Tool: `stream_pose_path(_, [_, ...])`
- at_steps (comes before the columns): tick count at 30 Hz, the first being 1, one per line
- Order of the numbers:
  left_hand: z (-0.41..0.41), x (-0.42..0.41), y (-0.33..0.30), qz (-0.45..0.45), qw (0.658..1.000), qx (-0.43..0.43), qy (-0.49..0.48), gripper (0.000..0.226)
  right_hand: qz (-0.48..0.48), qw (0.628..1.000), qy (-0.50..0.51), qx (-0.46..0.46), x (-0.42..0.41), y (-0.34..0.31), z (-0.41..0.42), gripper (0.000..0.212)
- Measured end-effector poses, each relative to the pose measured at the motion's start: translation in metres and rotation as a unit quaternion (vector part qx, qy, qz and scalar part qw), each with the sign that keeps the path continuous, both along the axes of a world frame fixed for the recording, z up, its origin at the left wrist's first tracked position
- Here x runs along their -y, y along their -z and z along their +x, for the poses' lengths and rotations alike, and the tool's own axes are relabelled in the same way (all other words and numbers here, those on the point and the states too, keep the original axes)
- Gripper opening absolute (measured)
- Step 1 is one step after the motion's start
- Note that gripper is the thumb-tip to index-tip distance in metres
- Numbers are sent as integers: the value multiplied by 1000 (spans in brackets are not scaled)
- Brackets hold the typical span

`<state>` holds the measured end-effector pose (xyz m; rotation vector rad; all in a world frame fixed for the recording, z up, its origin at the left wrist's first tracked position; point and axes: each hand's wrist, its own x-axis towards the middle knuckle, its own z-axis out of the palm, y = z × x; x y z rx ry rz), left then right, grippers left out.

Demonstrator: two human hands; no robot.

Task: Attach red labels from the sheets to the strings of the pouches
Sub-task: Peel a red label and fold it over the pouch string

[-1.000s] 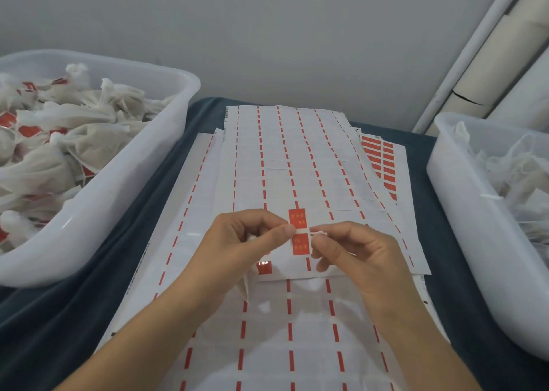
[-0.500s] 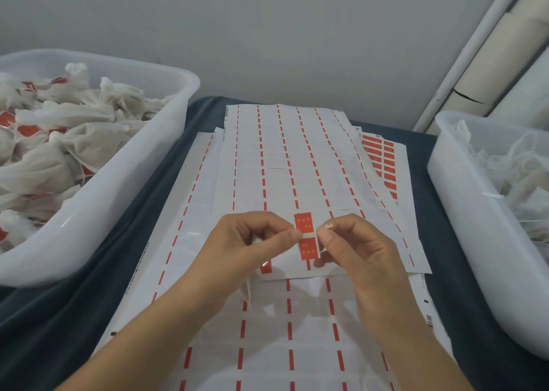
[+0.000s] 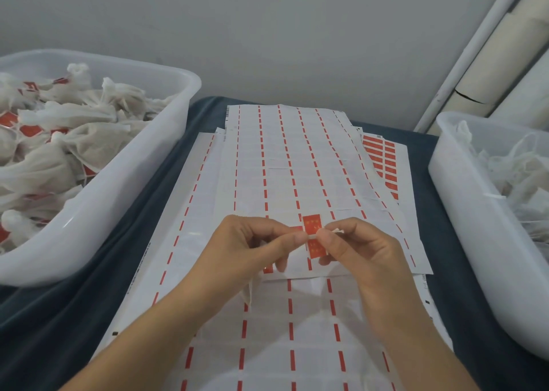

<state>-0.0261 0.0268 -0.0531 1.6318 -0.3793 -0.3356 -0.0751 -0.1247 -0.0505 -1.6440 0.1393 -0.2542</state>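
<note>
My left hand (image 3: 255, 248) and my right hand (image 3: 359, 254) meet fingertip to fingertip above the label sheets (image 3: 282, 158). Each pinches the white pouch string (image 3: 338, 231), which runs between them. A red label (image 3: 312, 223) lies unfolded across that string, one half above the fingertips and one half below. The pouch (image 3: 248, 290) is almost wholly hidden under my left hand; only a strip of white mesh hangs below the palm.
A white bin (image 3: 118, 188) on the left holds several mesh pouches with red labels. Another white bin (image 3: 466, 230) on the right holds pouches with loose strings. A sheet with unused red labels (image 3: 383, 160) sticks out at the right. Dark blue cloth (image 3: 68, 316) covers the table.
My right hand has moved left and up until its fingertips meet the left hand's. The red label with the string has risen slightly above the sheet.
</note>
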Motion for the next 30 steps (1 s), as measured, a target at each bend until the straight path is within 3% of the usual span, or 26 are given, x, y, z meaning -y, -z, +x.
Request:
stream_pose_path(4, [-1, 2, -1, 33, 998, 44, -44, 40, 0, 1000, 23, -19, 4, 1, 1, 22])
stream_pose_path(6, [-2, 1, 3, 76, 979, 176, -72, 25, 3, 1000, 9, -24, 2, 2, 1, 27])
stream_pose_path(9, [-4, 1, 9, 133, 907, 394, -61, 23, 1, 1000, -5, -22, -1, 3, 0, 34])
stream_pose_path(13, [-4, 2, 16, 139, 878, 452, -71, 30, -16, 1000, -16, -2, 0, -1, -1, 25])
stream_pose_path(16, [-4, 1, 21, 155, 869, 464, -77, 31, -82, 996, 4, 20, 0, -1, -2, 21])
stream_pose_path(18, [-5, 2, 21, 162, 873, 455, -74, 29, -133, 989, 37, 44, 2, -1, -3, 17])
stream_pose_path(20, [-5, 3, 18, 138, 899, 409, -71, 28, -119, 987, 88, 61, 8, -4, -3, 17])
stream_pose_path(22, [-6, 3, 13, 60, 955, 279, -82, 25, -61, 988, 123, 68, 12, -7, -3, 22])
stream_pose_path(24, [-7, 4, 8, -32, 986, 141, -88, 21, -16, 994, 92, 64, 9, -8, -3, 21])
stream_pose_path(27, [-8, 5, 2, -91, 990, 50, -91, 17, -3, 999, 20, 48, -3, -1, -4, 21])
stream_pose_path(30, [-11, 7, 2, -121, 989, 15, -89, 18, 21, 999, -6, 29, -10, 3, -4, 21])
